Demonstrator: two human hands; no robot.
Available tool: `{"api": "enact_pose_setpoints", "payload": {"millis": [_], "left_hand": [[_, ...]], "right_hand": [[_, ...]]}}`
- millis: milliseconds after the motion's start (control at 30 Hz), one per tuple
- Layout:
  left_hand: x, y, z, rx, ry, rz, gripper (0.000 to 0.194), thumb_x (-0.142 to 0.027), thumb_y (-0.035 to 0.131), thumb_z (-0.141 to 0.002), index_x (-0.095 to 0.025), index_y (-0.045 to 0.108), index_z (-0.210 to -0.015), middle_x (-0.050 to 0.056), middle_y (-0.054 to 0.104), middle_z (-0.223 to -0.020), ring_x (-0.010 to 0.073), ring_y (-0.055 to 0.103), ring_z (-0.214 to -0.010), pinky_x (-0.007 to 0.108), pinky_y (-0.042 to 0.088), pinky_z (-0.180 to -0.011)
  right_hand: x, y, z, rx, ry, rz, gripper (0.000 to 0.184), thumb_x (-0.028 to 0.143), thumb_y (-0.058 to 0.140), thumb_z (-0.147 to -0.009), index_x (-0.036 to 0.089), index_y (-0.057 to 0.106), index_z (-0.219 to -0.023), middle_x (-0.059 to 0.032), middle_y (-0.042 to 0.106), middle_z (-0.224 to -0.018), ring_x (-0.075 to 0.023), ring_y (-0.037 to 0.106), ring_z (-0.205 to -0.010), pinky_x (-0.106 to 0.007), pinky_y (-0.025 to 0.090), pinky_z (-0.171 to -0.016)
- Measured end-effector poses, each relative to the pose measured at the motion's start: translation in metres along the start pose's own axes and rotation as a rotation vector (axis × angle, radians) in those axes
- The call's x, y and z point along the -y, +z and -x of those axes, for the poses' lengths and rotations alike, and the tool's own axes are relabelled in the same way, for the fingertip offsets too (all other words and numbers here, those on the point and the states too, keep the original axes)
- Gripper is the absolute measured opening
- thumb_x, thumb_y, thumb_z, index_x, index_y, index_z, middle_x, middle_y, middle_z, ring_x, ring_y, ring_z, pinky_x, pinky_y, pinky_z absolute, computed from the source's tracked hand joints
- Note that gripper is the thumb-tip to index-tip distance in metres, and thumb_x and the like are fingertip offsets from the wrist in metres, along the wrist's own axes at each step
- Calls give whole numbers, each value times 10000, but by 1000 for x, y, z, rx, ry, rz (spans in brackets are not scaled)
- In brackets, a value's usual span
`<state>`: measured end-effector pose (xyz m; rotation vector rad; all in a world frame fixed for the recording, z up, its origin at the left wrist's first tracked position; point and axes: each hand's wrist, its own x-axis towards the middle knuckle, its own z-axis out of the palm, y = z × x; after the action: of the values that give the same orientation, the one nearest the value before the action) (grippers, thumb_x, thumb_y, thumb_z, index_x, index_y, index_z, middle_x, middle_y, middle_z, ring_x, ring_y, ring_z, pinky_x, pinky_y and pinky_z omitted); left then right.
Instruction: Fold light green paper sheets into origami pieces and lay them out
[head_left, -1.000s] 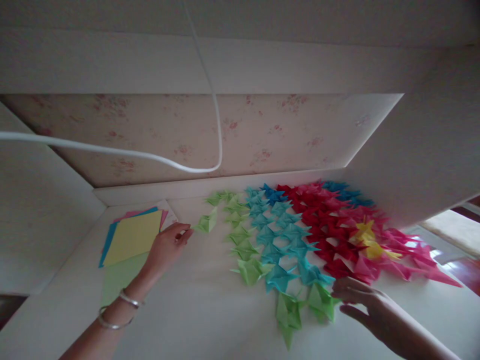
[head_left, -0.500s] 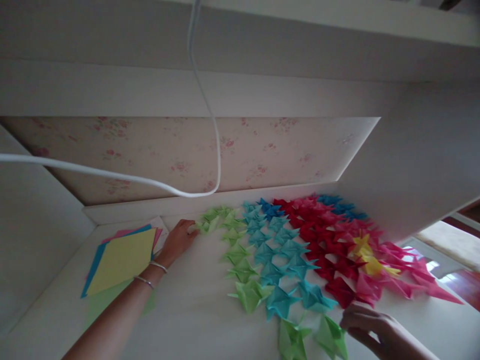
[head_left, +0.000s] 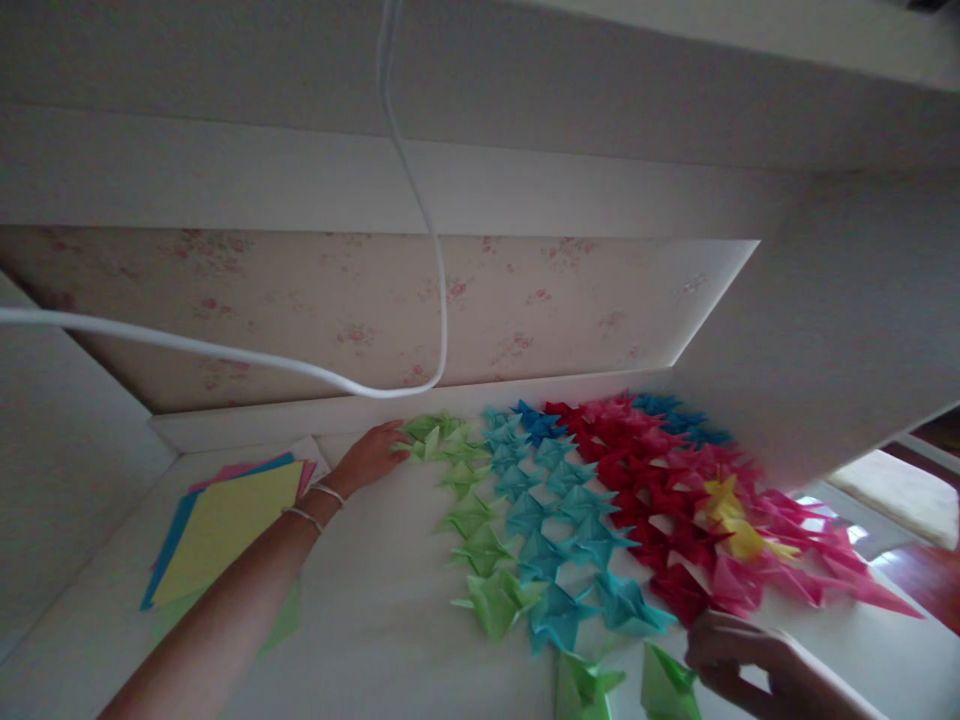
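Folded paper cranes in rows cover the right side of the white surface. At the back, the fingers of my left hand (head_left: 373, 452) stretch out against a light green paper crane (head_left: 426, 442) at the far end of the green row. A bracelet and a bangle circle that wrist. At the front right, my right hand (head_left: 739, 655) is closed in a pinch at the edge of another green paper crane (head_left: 666, 682); its fingertips are partly hidden. Beside that one stands a further green crane (head_left: 585, 688), cut off by the frame's lower edge.
Turquoise cranes (head_left: 541, 553), red cranes (head_left: 679, 590), pink cranes and a few yellow ones (head_left: 742, 535) sit close together. Coloured paper sheets (head_left: 229, 525) lie stacked at left, partly under my left forearm. A white cable (head_left: 247, 357) hangs across the view.
My left hand has moved slightly right and back, closer against the far green crane. My right hand stays near the front crane, with little shift.
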<state>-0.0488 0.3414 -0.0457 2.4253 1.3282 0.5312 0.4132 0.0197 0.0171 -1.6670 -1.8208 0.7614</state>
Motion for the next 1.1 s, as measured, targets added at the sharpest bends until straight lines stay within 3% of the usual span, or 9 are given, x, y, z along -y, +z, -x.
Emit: {"api": "enact_pose_setpoints", "payload": {"millis": [167,333,567,700,900,1000,1100], "left_hand": [[2,3,-11,62,3,71,280,-310,617,-961,-186,629,-1212,100,630,-1280,249,647,-1078,462,552,-909],[1,4,-15,77,-34,88,272,-310,615,-962,-183,633,-1201,95,641,-1256,246,651,-1065,458,554,-902],[3,-2,-13,-1,-54,82,285,-305,620,-958,-183,625,-1216,101,623,-1287,257,634,-1102,479,539,-927],[5,-4,-7,-48,-56,102,299,-302,634,-949,-179,621,-1221,104,612,-1301,263,629,-1110,482,540,-924],[-2,-9,20,-184,-150,190,280,-298,632,-951,-164,625,-1197,96,639,-1237,240,658,-1031,443,570,-860],[-13,-12,51,-300,-249,235,257,-308,619,-960,-153,632,-1164,89,659,-1183,218,675,-961,417,581,-820],[-27,-12,93,-383,-333,272,245,-338,597,-964,-146,652,-1105,86,676,-1141,205,691,-914,397,589,-795]], "right_hand": [[0,0,-5,-76,-16,-15,324,612,713,-759,301,800,-774,-76,783,-790,-267,745,-727,-304,644,-673],[7,-1,-19,-35,9,-14,329,577,694,-798,269,809,-778,-85,790,-817,-267,740,-766,-287,633,-687],[19,0,-38,49,0,12,297,498,646,-881,246,797,-836,-85,778,-896,-247,724,-819,-268,604,-717],[44,8,-60,100,-85,32,294,433,572,-953,226,763,-869,-81,750,-906,-222,702,-816,-272,573,-721],[122,55,-133,133,-313,19,203,246,570,-962,216,756,-888,-46,755,-929,-176,698,-815,-233,537,-730],[150,95,-185,170,-330,139,151,179,612,-933,208,758,-955,-23,765,-973,-150,699,-773,-235,542,-751],[159,138,-234,204,-337,177,147,175,598,-956,196,737,-996,-43,749,-1051,-175,696,-926,-316,533,-902]]}}
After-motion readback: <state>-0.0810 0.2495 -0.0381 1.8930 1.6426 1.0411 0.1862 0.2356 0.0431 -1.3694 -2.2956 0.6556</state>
